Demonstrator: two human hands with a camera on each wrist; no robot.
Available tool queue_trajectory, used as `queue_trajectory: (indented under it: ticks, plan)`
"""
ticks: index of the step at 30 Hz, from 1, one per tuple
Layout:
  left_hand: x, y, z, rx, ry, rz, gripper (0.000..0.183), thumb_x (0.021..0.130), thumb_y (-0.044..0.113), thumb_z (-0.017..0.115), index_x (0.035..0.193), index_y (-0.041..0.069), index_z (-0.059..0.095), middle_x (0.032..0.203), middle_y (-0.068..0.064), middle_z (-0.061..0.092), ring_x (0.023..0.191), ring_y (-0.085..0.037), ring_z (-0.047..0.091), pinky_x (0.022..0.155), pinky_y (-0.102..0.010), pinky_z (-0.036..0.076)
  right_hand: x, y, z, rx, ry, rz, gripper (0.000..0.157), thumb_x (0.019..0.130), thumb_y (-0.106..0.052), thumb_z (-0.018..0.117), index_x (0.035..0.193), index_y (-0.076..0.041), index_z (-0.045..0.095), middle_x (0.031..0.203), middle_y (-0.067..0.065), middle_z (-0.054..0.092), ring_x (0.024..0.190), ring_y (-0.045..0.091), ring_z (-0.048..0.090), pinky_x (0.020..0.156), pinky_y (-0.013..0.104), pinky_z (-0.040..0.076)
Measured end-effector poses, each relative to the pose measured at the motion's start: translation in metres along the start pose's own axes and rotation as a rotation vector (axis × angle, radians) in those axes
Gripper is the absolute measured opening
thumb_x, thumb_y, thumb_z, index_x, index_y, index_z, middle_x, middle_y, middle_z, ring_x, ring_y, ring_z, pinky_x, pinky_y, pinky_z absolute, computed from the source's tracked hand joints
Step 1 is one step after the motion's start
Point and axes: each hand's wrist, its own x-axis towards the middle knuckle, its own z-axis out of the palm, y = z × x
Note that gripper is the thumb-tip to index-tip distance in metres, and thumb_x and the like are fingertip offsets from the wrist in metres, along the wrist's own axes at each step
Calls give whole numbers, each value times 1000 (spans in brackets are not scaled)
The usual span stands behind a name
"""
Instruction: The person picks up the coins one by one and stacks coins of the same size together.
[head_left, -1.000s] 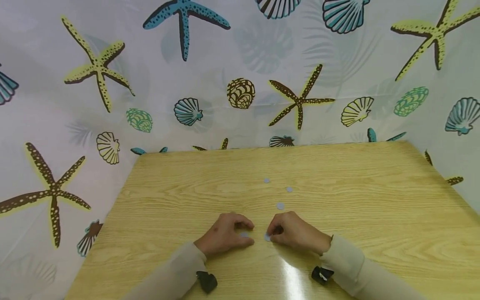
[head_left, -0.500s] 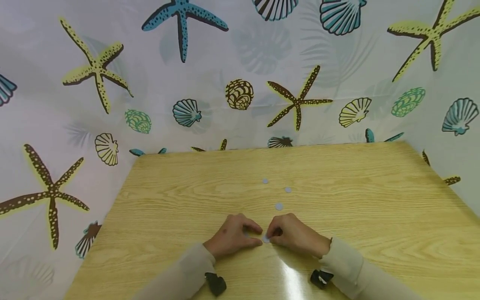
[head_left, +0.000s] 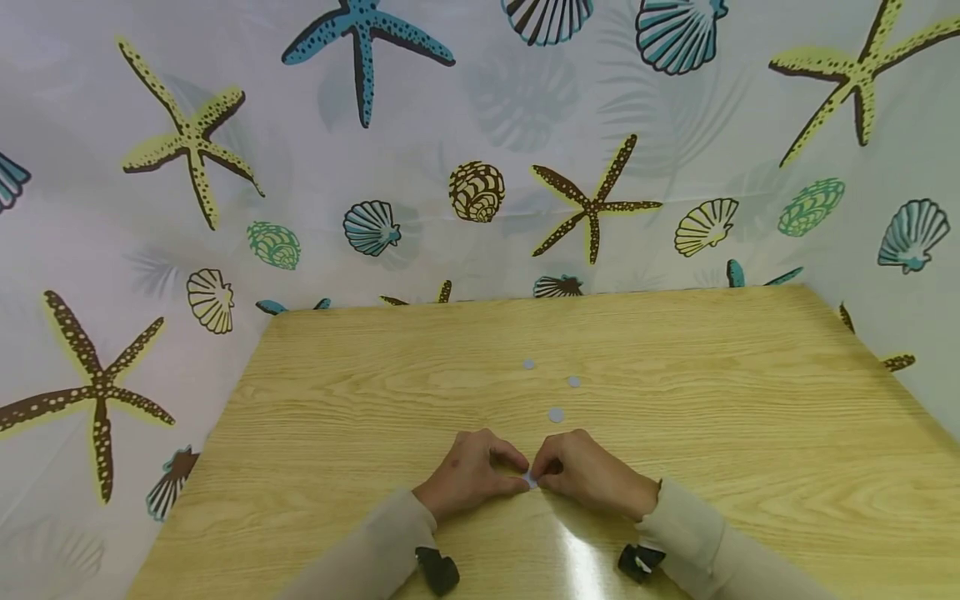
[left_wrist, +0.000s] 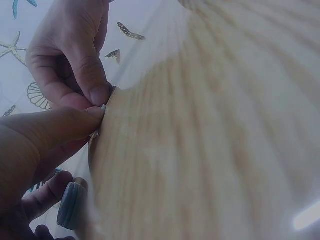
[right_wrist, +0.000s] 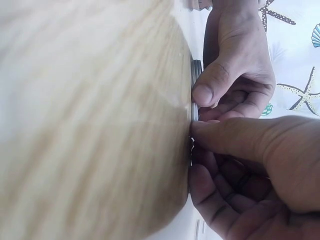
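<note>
Pinching a pale disc [head_left: 532,481] at the head view's lower middle, the right hand [head_left: 592,475] and left hand [head_left: 472,472] met, thumbs and forefingers curled onto its edges. A small stack [left_wrist: 72,205] stood by the left hand's other fingers; three more discs [head_left: 556,415] lay on the table [head_left: 337,392] above.

Table [head_left: 360,358] glossy wood-grain; sleeves [head_left: 712,537] matt cloth; backdrop [head_left: 315,171] smooth cloth.
</note>
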Motion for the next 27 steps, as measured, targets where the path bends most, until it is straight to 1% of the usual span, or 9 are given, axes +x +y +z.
queue_trajectory:
  ticks: [3, 10, 15, 21, 27]
  plan:
    - [0, 0, 0, -1, -3, -2, 16, 79, 22, 87, 93, 19, 80, 91, 20, 72, 90, -3, 54, 91, -36, 36, 0, 0, 0, 12, -8, 0, 7, 87, 4, 73, 90, -3, 75, 92, 4, 71, 85, 14, 66, 74, 24, 54]
    - [0, -1, 1, -24, 0, 13, 15, 80, 20, 86, 93, 18, 80, 91, 18, 73, 90, -4, 55, 85, -29, 42, -1, 6, -5, 2, -7, -1, 7, 87, 1, 73, 92, -4, 76, 95, 2, 72, 89, 14, 67, 76, 25, 54]
    - [0, -2, 1, -26, 3, 17, 16, 80, 21, 86, 94, 18, 80, 89, 19, 73, 91, -4, 56, 86, -29, 42, -1, 9, -13, -12, 9, 30, 7, 87, -1, 75, 93, -5, 76, 96, 1, 72, 89, 15, 66, 76, 27, 54]
    - [0, -3, 1, -37, -4, 14, 15, 80, 21, 86, 94, 17, 80, 89, 19, 72, 92, -5, 56, 87, -30, 42, -1, 13, -30, -36, 73, 84, 5, 88, -2, 74, 93, -4, 76, 91, 0, 72, 82, 10, 63, 71, 24, 52]
    - [0, -2, 0, -36, -1, 20, 15, 80, 21, 86, 93, 17, 80, 89, 18, 73, 92, -5, 56, 85, -28, 44, 4, 24, -48, -55, 157, 144, 6, 89, -1, 72, 93, -2, 75, 91, 2, 72, 79, 11, 63, 69, 26, 52]
